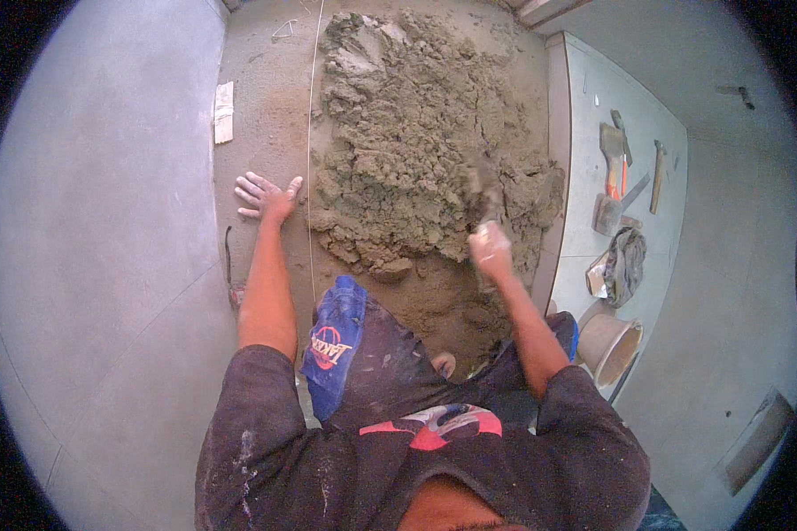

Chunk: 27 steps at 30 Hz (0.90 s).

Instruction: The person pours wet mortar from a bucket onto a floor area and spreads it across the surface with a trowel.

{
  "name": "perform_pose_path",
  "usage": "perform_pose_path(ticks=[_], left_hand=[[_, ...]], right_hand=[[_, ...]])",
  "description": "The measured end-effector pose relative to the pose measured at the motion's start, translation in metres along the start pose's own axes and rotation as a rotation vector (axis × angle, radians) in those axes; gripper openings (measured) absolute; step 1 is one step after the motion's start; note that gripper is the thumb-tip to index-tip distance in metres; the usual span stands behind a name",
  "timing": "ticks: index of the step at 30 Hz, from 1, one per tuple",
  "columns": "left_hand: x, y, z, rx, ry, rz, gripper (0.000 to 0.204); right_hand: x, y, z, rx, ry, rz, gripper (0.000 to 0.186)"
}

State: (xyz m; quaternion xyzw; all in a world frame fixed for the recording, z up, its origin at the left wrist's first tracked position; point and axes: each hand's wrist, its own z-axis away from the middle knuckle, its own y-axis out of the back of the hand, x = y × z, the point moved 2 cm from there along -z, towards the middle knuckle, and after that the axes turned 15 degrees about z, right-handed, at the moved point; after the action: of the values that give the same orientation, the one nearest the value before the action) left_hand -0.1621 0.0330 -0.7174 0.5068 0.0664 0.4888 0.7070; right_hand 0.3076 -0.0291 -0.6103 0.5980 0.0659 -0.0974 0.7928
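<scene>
Trowel [484, 196] blurred, half-buried in mortar [407, 133]

The left hand [266, 196] lay flat and spread on the smoothed sand bed, just left of a taut string [310, 133], while the right hand [490, 248] gripped a trowel [484, 196] dug into the lumpy mortar heap [416, 133] ahead of it.

Grey floor tiles [97, 265] cover the left side, their joints bending toward the rim. More laid tile [593, 115] lies on the right, beside a plain grey wall [735, 265] (a small mark high on it). Light is even and soft.
</scene>
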Motion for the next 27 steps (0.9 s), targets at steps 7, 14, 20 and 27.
perform_pose_path(ticks=[7, 14, 20, 27], left_hand=[[-0.014, -0.008, -0.012, 0.024, 0.041, -0.049, 0.135], [0.0, -0.01, -0.009, -0.047, 0.031, -0.057, 0.134], [-0.003, -0.006, -0.007, -0.03, 0.035, -0.022, 0.134], [-0.004, -0.009, -0.011, -0.026, 0.04, -0.035, 0.136]], right_hand=[[-0.07, -0.005, 0.02, -0.3, -0.219, -0.52, 0.024], [-0.108, -0.022, 0.007, -0.754, -0.394, -1.127, 0.016], [-0.091, -0.003, 0.005, -0.779, -0.337, -1.269, 0.021], [-0.036, 0.048, -0.033, -0.169, -0.189, -0.423, 0.038]])
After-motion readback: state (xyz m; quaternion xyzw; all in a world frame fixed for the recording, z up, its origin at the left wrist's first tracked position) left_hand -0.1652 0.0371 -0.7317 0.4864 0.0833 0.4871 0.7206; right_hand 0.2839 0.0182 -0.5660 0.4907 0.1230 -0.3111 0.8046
